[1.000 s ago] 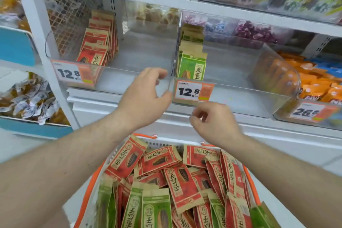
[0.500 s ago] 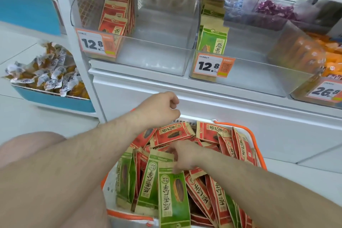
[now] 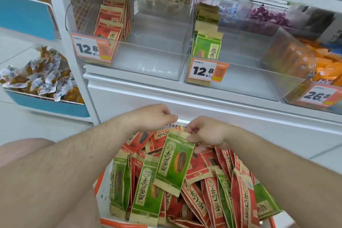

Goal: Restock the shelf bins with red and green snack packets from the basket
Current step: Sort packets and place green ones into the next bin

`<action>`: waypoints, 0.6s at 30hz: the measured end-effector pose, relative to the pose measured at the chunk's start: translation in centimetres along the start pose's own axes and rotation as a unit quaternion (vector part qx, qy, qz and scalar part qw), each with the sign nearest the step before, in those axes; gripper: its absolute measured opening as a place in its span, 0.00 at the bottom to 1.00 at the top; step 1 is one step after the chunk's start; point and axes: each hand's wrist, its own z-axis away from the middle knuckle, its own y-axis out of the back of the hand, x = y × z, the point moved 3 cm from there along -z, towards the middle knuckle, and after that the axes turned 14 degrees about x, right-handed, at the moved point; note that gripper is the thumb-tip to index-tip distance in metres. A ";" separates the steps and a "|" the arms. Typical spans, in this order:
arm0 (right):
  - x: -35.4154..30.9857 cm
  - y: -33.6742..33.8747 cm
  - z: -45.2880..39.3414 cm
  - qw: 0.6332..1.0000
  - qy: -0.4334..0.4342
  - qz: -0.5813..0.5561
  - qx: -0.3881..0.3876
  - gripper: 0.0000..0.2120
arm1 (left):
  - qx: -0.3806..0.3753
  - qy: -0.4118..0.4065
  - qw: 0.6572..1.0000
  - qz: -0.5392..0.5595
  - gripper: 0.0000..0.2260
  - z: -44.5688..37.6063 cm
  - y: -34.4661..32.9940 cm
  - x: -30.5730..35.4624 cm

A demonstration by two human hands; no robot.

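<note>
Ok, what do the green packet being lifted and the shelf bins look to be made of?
Green packet: seemingly matte kraft paper, judging by its tan edges and printed face without glare; any lining can't be seen. Shelf bins: clear rigid plastic, probably acrylic, since the contents show through glossy, straight walls.

Packets (image 3: 185, 181) in basket (image 3: 103, 196) below bins (image 3: 148, 61)
</note>
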 end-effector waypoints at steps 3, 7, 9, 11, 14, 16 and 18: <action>-0.2 3.2 0.6 0.986 0.002 -0.155 0.066 0.06 | -0.113 0.028 0.992 0.048 0.23 0.6 0.2 0.0; -0.3 4.7 1.0 0.935 -0.001 -0.340 0.096 0.08 | -0.079 0.053 0.986 0.136 0.16 0.5 1.6 0.1; -0.5 4.8 1.1 0.923 0.000 -0.374 0.091 0.08 | -0.023 0.059 0.980 0.191 0.17 0.3 3.0 0.2; -0.9 5.0 1.1 0.913 0.006 -0.400 0.082 0.08 | 0.036 0.065 0.958 0.276 0.18 0.1 4.7 0.3; -1.1 5.1 1.4 0.921 0.018 -0.386 0.056 0.09 | 0.140 0.083 0.884 0.439 0.16 -0.2 6.4 0.7; -1.2 5.0 1.6 0.946 0.053 -0.319 0.028 0.13 | 0.191 0.081 0.852 0.480 0.13 -0.4 6.7 1.4; -1.6 5.0 1.8 0.966 0.084 -0.242 0.018 0.16 | 0.220 0.067 0.847 0.479 0.12 -0.5 6.8 2.4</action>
